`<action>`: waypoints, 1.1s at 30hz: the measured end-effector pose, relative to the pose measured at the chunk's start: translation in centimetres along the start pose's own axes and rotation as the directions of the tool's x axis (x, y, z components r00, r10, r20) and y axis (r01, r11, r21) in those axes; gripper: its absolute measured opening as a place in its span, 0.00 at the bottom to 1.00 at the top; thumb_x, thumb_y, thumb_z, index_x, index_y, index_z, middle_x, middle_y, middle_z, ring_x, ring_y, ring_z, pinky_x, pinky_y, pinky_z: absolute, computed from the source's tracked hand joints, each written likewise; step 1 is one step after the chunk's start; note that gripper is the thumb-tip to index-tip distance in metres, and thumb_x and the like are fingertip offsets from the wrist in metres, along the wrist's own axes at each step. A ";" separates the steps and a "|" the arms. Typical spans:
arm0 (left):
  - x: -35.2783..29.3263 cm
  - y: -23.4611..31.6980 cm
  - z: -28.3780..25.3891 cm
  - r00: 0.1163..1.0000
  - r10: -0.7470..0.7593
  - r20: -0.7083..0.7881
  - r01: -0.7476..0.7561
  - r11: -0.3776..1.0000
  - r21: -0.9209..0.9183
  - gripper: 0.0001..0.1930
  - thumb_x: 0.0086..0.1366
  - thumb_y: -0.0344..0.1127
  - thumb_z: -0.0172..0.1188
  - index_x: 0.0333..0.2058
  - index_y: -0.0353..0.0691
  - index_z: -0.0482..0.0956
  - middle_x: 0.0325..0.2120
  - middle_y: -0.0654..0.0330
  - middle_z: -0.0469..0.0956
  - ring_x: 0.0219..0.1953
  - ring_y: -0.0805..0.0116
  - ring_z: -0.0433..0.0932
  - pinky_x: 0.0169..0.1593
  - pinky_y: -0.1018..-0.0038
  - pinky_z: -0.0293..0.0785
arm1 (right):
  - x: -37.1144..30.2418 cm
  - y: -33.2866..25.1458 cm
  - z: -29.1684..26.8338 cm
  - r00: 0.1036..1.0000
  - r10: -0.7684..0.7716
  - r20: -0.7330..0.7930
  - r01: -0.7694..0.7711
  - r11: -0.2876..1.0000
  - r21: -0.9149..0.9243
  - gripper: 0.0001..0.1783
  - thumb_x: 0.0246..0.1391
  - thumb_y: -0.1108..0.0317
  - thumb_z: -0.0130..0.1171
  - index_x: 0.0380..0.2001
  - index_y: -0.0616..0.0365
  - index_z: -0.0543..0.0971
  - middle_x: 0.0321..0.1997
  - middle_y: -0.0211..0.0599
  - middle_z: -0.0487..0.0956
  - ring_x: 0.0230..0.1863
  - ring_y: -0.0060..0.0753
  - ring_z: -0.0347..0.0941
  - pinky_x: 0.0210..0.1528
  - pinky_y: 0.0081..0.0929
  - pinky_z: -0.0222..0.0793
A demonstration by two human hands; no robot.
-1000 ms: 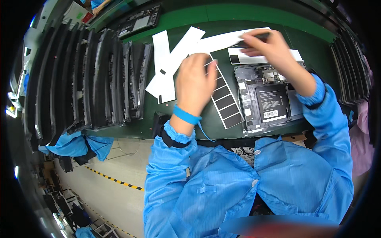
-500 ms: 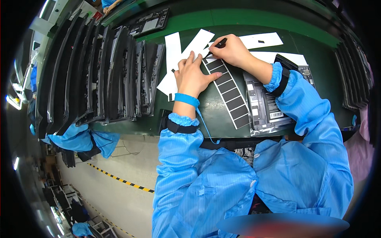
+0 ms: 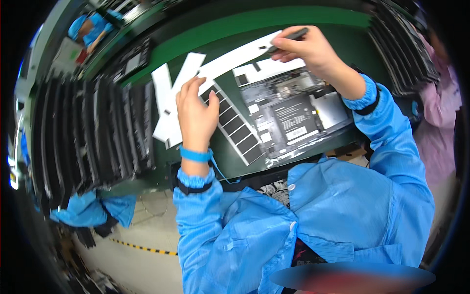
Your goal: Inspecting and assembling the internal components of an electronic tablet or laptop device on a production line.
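Lying across the green bench top, several long white backing strips fan out from just beyond the fingertips of both hands; some have small dark squares left on them. A narrower white strip carrying a row of black rectangular adhesive pads runs diagonally from under the left hand's fingers toward the person's body, its near end close to the bench edge.

The left hand rests palm down on the upper end of that pad strip, fingers loosely spread and slightly curled, pressing rather than gripping; its fingertips reach the edge of the white backing strips. A blue wrist strap circles the wrist just behind it.

The right hand is pinched closed around a slim black pen-shaped tool, thumb and forefinger holding it near its middle. The tool's tip points left and touches or hovers just over a white backing strip; which one cannot be told.

Below the right hand's fingers and to the right of the pad strip lies an opened grey laptop base, its inner parts showing, with a pale rectangular label near its middle and smaller white labels toward its left edge.

Left of the left hand, a row of dark laptop shells stands on edge in a rack.
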State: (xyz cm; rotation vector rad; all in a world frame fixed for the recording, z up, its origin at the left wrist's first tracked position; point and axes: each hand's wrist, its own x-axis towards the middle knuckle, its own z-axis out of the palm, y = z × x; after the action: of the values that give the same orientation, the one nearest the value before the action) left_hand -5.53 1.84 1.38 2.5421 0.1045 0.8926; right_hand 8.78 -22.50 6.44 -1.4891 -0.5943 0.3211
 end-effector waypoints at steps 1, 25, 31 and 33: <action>0.9 3.6 -0.6 0.946 -0.229 0.231 0.272 0.946 -0.174 0.15 0.56 0.31 0.60 0.42 0.34 0.78 0.41 0.49 0.77 0.39 0.56 0.78 0.43 0.65 0.74 | -1.3 0.2 -2.5 0.999 -0.009 -0.042 0.008 0.999 -0.043 0.14 0.53 0.65 0.64 0.36 0.66 0.80 0.31 0.42 0.82 0.33 0.32 0.82 0.36 0.23 0.79; 0.1 18.2 9.8 0.671 0.503 0.544 -0.227 0.838 -0.496 0.19 0.56 0.31 0.63 0.46 0.33 0.76 0.57 0.43 0.67 0.59 0.46 0.67 0.60 0.61 0.66 | -7.1 4.8 -13.2 0.979 0.192 -0.069 -0.185 0.978 0.098 0.13 0.53 0.66 0.64 0.35 0.66 0.80 0.28 0.41 0.81 0.26 0.27 0.80 0.25 0.15 0.71; -0.2 18.1 9.6 0.684 0.505 0.526 -0.233 0.835 -0.498 0.18 0.56 0.32 0.63 0.45 0.33 0.76 0.56 0.43 0.68 0.59 0.46 0.67 0.60 0.61 0.66 | -7.2 4.9 -12.8 0.948 0.263 -0.176 -0.225 0.952 0.209 0.10 0.54 0.71 0.63 0.36 0.67 0.79 0.30 0.43 0.81 0.31 0.30 0.82 0.31 0.15 0.77; -0.3 18.0 9.6 0.695 0.487 0.529 -0.195 0.836 -0.513 0.18 0.56 0.32 0.62 0.46 0.33 0.76 0.56 0.44 0.68 0.59 0.47 0.67 0.60 0.62 0.66 | -7.2 4.8 -12.8 0.949 0.264 -0.174 -0.228 0.952 0.202 0.10 0.54 0.72 0.63 0.36 0.68 0.79 0.31 0.44 0.81 0.31 0.31 0.82 0.32 0.16 0.77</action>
State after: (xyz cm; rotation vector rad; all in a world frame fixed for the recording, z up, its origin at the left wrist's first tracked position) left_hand -1.21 -18.13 2.28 2.3189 -0.7410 0.0670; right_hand 10.73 -36.76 0.72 -1.4017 -0.2107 0.4030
